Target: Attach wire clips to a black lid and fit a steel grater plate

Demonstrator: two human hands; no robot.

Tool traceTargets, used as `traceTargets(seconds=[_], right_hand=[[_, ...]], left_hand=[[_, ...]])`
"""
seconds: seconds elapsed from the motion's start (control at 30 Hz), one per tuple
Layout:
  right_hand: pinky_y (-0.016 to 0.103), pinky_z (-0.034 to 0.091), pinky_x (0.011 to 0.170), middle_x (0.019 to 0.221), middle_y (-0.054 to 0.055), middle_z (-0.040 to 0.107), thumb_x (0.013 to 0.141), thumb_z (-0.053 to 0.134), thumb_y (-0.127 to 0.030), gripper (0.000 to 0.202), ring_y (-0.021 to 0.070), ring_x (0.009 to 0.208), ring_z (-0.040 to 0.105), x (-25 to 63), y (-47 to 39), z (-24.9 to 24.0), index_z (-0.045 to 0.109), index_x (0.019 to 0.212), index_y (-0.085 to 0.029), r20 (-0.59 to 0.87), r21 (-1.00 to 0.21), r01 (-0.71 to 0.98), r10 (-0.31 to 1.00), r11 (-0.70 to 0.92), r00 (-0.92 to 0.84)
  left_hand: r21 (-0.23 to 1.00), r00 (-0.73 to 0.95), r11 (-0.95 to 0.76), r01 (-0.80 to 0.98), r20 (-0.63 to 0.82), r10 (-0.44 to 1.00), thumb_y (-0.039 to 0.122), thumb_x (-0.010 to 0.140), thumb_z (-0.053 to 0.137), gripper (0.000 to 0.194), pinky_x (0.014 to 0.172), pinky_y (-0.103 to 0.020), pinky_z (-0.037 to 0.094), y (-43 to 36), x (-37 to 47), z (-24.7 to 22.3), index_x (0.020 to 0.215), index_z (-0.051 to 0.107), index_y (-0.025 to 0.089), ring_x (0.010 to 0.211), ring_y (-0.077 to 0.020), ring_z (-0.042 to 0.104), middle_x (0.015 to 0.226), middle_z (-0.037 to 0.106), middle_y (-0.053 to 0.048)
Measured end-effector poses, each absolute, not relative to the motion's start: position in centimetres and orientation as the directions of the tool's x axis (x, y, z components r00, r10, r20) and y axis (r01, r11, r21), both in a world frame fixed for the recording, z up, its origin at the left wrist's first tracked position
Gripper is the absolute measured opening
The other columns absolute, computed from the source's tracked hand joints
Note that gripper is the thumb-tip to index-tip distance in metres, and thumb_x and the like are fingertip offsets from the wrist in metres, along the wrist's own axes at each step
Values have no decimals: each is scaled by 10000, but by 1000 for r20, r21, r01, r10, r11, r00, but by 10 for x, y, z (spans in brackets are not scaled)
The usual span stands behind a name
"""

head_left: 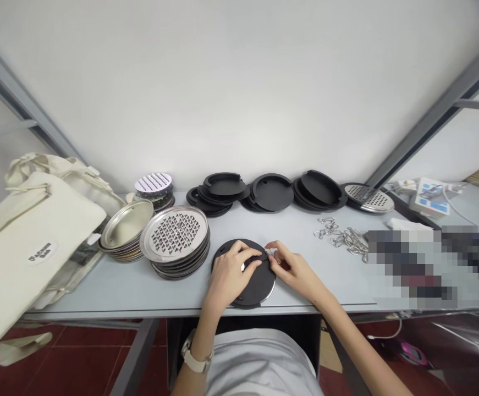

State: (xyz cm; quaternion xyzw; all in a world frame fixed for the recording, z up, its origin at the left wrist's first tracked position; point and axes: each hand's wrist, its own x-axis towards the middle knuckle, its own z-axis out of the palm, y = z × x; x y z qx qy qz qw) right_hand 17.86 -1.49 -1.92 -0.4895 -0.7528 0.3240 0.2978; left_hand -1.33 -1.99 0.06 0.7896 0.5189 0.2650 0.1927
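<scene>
A round black plastic cover [259, 286] lies at the table's front edge, with a strip of shiny metal rim along its lower right side. My left hand [231, 273] rests on its left part, fingers bent and thumb and fingertips pressed on the surface. At the upper right rim my right hand [291, 268] pinches a small metal wire clip [266, 252] with thumb and fingers. The fingers partly hide this clip. More bent wire clips [351, 240] lie loose to the right of my hands.
Left of the cover stand stacked metal grater discs [179, 234] and round metal plates [127, 225]. Black covers [273, 192] sit in several stacks along the wall, near another grater disc [369, 198]. A cream bag [37, 231] occupies the left end. A pixelated patch hides items at right.
</scene>
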Motion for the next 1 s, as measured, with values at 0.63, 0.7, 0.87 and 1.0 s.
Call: traceTargets(seconds=[0.63,0.7,0.87,1.0], right_hand=[[215,344,525,567,-65,427,967,335,-326,198,123,496,396,179,-18,-16,491,1022,-217,172,-764,552,930,334,-325],[227,378,554,610,-43,504,973,327,-324,203,134,524,457,178,-18,-18,477,1055,-215,172,-767,548,930,333,-325],[254,431,617,730,11,614,980,329,-329,208,164,611,564,177,-15,-22,437,1114,-211,184,-781,528,930,334,-317],[260,435,632,741,7,623,985,325,-328,197,164,604,575,176,-14,-21,446,1099,-221,192,-777,530,929,341,-316]], left_hand=[[576,313,-381,724,218,924,339,905,542,182,734,-243,432,-21,-13,2,1059,637,355,876,-119,609,1037,595,50],[577,314,-377,725,210,926,337,905,541,187,744,-246,436,-21,-13,3,1063,640,349,875,-120,610,1040,595,43],[576,317,-376,726,204,926,335,904,539,193,750,-246,441,-21,-13,3,1067,640,349,872,-121,609,1036,591,39],[568,317,-377,732,207,926,330,904,537,198,748,-246,441,-20,-13,1,1074,638,348,863,-122,607,1041,590,37]])
